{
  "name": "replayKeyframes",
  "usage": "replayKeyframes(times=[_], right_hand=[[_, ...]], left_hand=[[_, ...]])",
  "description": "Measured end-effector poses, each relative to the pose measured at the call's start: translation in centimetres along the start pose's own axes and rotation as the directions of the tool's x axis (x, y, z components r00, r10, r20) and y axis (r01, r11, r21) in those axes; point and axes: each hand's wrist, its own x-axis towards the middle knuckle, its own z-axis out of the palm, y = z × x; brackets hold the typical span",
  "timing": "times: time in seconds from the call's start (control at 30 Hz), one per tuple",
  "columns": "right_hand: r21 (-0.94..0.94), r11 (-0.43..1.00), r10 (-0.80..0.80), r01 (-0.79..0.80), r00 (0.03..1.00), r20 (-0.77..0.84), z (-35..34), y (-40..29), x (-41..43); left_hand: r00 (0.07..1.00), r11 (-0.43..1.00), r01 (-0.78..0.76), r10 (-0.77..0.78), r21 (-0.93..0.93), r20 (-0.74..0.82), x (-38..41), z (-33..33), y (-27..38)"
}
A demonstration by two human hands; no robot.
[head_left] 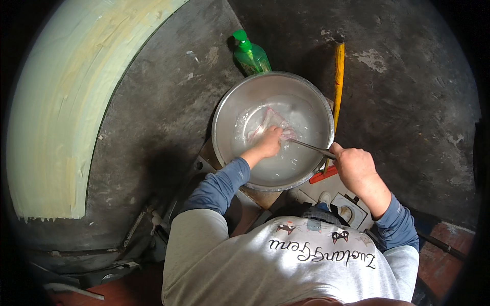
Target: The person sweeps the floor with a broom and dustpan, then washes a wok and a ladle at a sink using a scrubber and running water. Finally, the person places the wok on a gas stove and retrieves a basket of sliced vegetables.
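Note:
A round stainless steel basin [229, 95] holds cloudy water with bubbles. In it lies a translucent, pink-edged thing [270, 116], like a wet cloth or a plastic bag; I cannot tell which. My left hand [269, 141] grips this thing over the water, its fingertips partly hidden. From the right, my right hand [354, 164] holds the dark handle of a thin metal tool [310, 147] over the basin's rim. The tool's far end touches or nearly touches the pink-edged thing near my left fingers; its tip is hidden.
A green pump bottle [252, 57] stands just behind the basin. To the right rises a yellow pipe or hose [339, 80], with a red object [323, 174] by the basin's near right rim. Dark, stained walls surround the basin, and a pale green curved panel [57, 114] spans the far left.

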Motion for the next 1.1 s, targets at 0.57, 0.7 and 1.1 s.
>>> replayKeyframes(times=[0.57, 0.7, 1.1], right_hand=[[-0.030, 0.998, -0.054, 0.055, 0.998, 0.042, 1.1, -2.5, 1.1], [-0.107, 0.991, -0.071, 0.076, 0.996, 0.049, 0.2, -2.4, 0.3], [-0.224, 0.974, 0.005, 0.027, 0.990, 0.140, -1.9, -0.3, -0.1]], left_hand=[[0.947, 0.943, 0.318, -0.322, 0.101, 0.017, 4.2, -1.8, -1.0], [0.899, 0.901, 0.431, -0.423, 0.048, -0.116, 4.4, -2.2, 0.3], [0.986, 0.834, -0.155, 0.096, 0.530, 0.137, -2.2, -3.4, -0.8]])
